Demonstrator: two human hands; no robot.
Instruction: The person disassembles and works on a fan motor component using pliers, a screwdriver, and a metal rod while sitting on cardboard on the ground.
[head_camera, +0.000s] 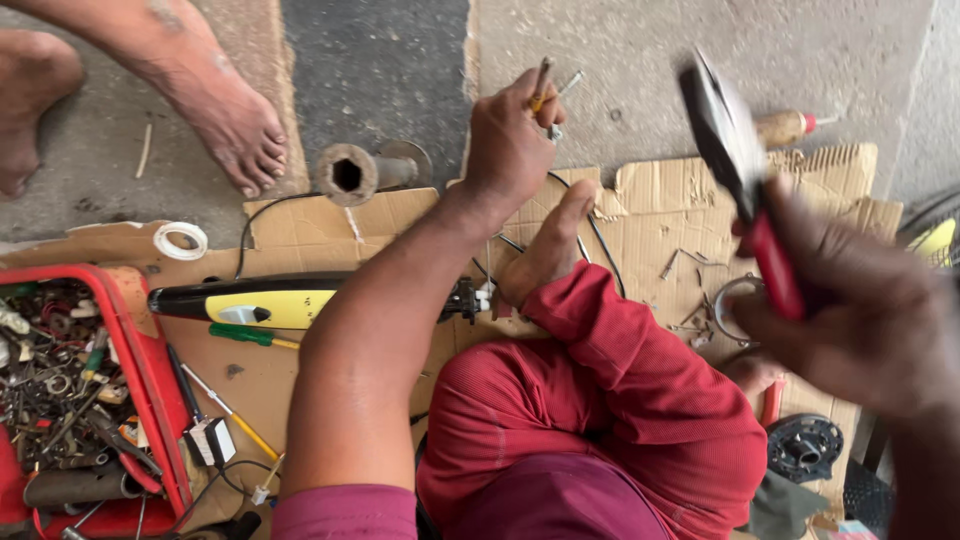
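My left hand (508, 140) is raised over the cardboard and pinches a few thin metal rods or screws (548, 85) between its fingertips. My right hand (860, 320), blurred, grips the red handles of a pair of pliers (735, 160) whose dark jaws point up and away from me. The two hands are apart, with the pliers to the right of the small metal pieces. My bare foot (545, 245) and red trouser leg (600, 400) lie below the hands.
Flattened cardboard (650, 215) covers the concrete floor. On it lie a yellow-and-black tool (265, 303), screwdrivers (235, 412), small metal parts (690, 320) and a black hub (803, 447). A red toolbox (140, 370) of scrap stands left. A metal pipe flange (350, 175), tape roll (180, 240) and another person's foot (230, 120) are behind.
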